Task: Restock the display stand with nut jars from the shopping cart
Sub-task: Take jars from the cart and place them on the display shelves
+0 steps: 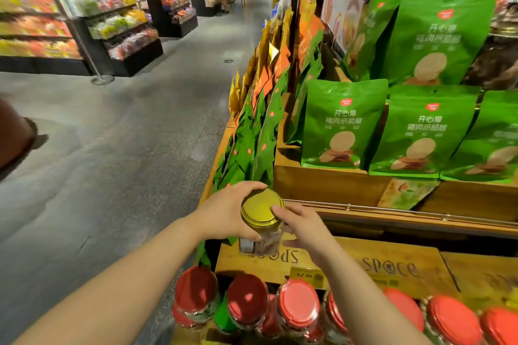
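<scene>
Both hands are on one jar (263,228), held up over the front of the stand (330,182). The jar has a gold lid (259,209) and clear sides with brown nuts showing through. The left hand (228,211) wraps round the lid and neck from the far left side, fingers curled tight against it, thumb low on the glass. The right hand (301,225) comes in from the other side, its fingertips (277,209) resting on the lid's edge; how firmly it grips I cannot tell, since the palm side is hidden.

The jar hangs just above a wooden crate (392,269) printed with "space", and a yellow price tag (305,275) sits on the crate's front edge. Below that, nearest the person, stands a row of jars with red lids (298,302), packed close together. Behind the held jar, green pouches (343,123) stand upright in wooden trays, with more green and orange packs leaning along the stand's left side. The grey aisle floor (126,134) runs off to the left past shelves of bright goods
</scene>
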`<state>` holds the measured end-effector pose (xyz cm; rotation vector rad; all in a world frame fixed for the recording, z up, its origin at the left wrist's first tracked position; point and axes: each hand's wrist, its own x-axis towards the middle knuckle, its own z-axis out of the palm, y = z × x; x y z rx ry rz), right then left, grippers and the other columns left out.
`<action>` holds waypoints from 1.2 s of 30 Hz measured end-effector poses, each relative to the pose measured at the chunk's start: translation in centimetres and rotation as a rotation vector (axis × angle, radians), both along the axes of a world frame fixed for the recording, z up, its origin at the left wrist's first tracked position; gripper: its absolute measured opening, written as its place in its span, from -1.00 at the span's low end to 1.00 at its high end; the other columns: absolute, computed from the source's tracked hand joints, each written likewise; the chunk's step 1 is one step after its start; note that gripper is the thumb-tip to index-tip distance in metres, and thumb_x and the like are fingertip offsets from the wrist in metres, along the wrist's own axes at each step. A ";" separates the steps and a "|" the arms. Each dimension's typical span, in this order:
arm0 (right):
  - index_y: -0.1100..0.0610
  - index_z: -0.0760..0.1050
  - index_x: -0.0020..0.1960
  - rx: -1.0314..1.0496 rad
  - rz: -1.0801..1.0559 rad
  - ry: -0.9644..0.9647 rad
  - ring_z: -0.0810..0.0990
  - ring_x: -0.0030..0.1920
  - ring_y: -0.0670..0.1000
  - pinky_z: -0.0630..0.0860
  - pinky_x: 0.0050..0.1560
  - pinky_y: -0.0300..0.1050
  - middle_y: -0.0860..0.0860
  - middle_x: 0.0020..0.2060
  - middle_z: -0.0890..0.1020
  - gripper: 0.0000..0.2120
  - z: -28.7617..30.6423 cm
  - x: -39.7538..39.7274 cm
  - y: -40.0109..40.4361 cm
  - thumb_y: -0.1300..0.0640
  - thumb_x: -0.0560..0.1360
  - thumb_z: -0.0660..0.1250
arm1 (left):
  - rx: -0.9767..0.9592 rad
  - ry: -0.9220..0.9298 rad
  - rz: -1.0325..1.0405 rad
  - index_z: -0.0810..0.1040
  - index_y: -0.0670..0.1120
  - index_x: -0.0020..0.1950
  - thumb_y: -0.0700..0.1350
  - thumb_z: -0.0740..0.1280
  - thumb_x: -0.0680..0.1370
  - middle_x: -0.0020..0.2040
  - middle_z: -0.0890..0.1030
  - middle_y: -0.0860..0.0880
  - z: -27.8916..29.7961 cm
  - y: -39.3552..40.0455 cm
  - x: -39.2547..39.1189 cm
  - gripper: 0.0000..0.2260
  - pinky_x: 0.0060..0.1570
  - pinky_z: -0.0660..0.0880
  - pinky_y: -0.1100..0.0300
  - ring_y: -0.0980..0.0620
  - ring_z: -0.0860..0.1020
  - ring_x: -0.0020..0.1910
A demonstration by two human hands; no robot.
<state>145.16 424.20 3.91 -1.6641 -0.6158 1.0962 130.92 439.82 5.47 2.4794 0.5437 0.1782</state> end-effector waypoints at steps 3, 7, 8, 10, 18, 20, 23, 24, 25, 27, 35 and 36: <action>-0.10 0.65 0.13 -0.067 0.040 -0.016 0.63 0.15 0.03 0.60 0.08 0.13 -0.06 0.06 0.71 -0.78 -1.8 0.6 1.4 -0.16 0.56 0.40 | -0.030 0.002 0.011 0.30 0.12 0.53 0.13 0.67 0.21 0.40 0.41 0.20 -2.8 1.1 0.0 -0.03 0.32 0.32 0.29 0.27 0.31 0.38; -0.18 0.59 0.03 -0.142 0.056 -0.015 0.64 0.07 0.12 0.49 -0.08 0.08 -0.01 0.04 0.69 -0.93 -4.2 0.8 3.5 -0.11 0.56 0.42 | -0.063 0.029 -0.003 0.29 0.08 0.56 0.12 0.68 0.20 0.45 0.40 0.12 -6.5 3.2 0.0 0.00 0.37 0.33 0.28 0.16 0.38 0.41; -0.18 0.59 0.02 -0.162 0.058 -0.008 0.61 -0.01 0.10 0.44 -0.09 0.06 0.00 -0.01 0.68 -0.94 -5.2 0.9 4.2 -0.10 0.56 0.42 | -0.068 0.043 -0.013 0.29 0.07 0.56 0.12 0.68 0.19 0.45 0.40 0.11 -7.5 4.0 0.0 0.01 0.39 0.32 0.26 0.16 0.38 0.41; -0.09 0.63 0.11 -0.192 0.064 -0.016 0.51 -0.11 0.06 0.37 -0.13 -0.01 0.05 -0.11 0.63 -0.86 -7.0 0.9 5.6 -0.06 0.57 0.42 | -0.078 0.056 -0.052 0.31 0.05 0.55 0.11 0.67 0.18 0.43 0.42 0.10 -9.5 5.4 0.1 0.00 0.41 0.32 0.24 0.17 0.38 0.41; -0.13 0.57 0.13 -0.303 0.069 -0.075 0.54 -0.32 -0.28 0.36 -0.34 -0.43 -0.23 -0.25 0.61 -0.87 -13.7 0.6 8.7 -0.03 0.59 0.39 | -0.136 0.116 -0.127 0.27 0.04 0.57 0.11 0.67 0.18 0.43 0.39 0.11 -17.1 9.2 0.9 0.03 0.37 0.17 0.40 0.17 0.33 0.42; -0.10 0.59 0.16 -0.311 0.040 -0.075 0.52 -0.28 -0.23 0.35 -0.35 -0.43 -0.16 -0.19 0.64 -0.85 -15.2 0.9 9.2 -0.01 0.59 0.40 | -0.144 0.124 -0.133 0.26 0.04 0.57 0.10 0.66 0.19 0.46 0.37 0.09 -18.8 9.7 1.5 0.03 0.40 0.15 0.35 0.12 0.29 0.45; 0.01 0.63 0.24 -0.330 0.020 -0.077 0.54 -0.24 -0.17 0.43 -0.27 -0.36 -0.03 -0.08 0.70 -0.74 -17.4 1.1 9.8 -0.02 0.57 0.42 | -0.151 0.112 -0.136 0.26 0.03 0.57 0.07 0.66 0.22 0.47 0.36 0.09 -20.9 9.9 2.2 0.00 0.47 0.19 0.27 0.11 0.26 0.46; -0.01 0.63 0.25 -0.338 0.019 -0.088 0.58 -0.21 -0.12 0.52 -0.17 -0.24 -0.02 -0.05 0.72 -0.68 -18.2 1.1 9.9 -0.08 0.54 0.44 | -0.148 0.109 -0.139 0.25 0.02 0.58 0.06 0.66 0.24 0.47 0.35 0.09 -21.5 9.8 2.3 -0.01 0.46 0.19 0.28 0.11 0.25 0.47; -0.05 0.63 0.25 -0.339 0.011 -0.084 0.63 -0.16 -0.07 0.60 -0.05 -0.10 -0.04 -0.05 0.74 -0.61 -19.2 1.2 10.0 -0.16 0.47 0.44 | -0.149 0.108 -0.138 0.25 0.01 0.58 0.04 0.66 0.25 0.47 0.34 0.09 -22.3 9.8 2.4 -0.02 0.44 0.20 0.29 0.10 0.24 0.47; -0.11 0.60 0.29 -0.357 0.004 -0.081 0.68 -0.07 -0.02 0.62 0.11 0.05 -0.08 -0.03 0.74 -0.49 -20.7 1.3 10.2 -0.26 0.39 0.41 | -0.145 0.097 -0.137 0.23 0.00 0.59 0.03 0.65 0.28 0.46 0.33 0.11 -23.5 9.8 2.6 -0.02 0.42 0.23 0.26 0.10 0.23 0.47; -0.16 0.47 0.45 -0.399 -0.015 -0.097 0.62 0.21 0.01 0.53 0.30 0.08 -0.09 0.18 0.68 -0.21 -24.4 1.3 11.3 -0.41 0.26 0.31 | -0.158 0.104 -0.154 0.28 -0.06 0.57 0.01 0.66 0.25 0.46 0.38 0.03 -27.8 11.0 3.1 -0.03 0.42 0.15 0.33 0.04 0.30 0.44; -0.16 0.47 0.46 -0.405 -0.022 -0.084 0.62 0.22 0.01 0.53 0.30 0.08 -0.08 0.19 0.68 -0.18 -24.9 1.3 11.4 -0.42 0.24 0.31 | -0.155 0.104 -0.156 0.29 -0.06 0.57 0.01 0.66 0.25 0.46 0.39 0.03 -28.1 11.0 3.1 -0.03 0.41 0.11 0.37 0.03 0.30 0.44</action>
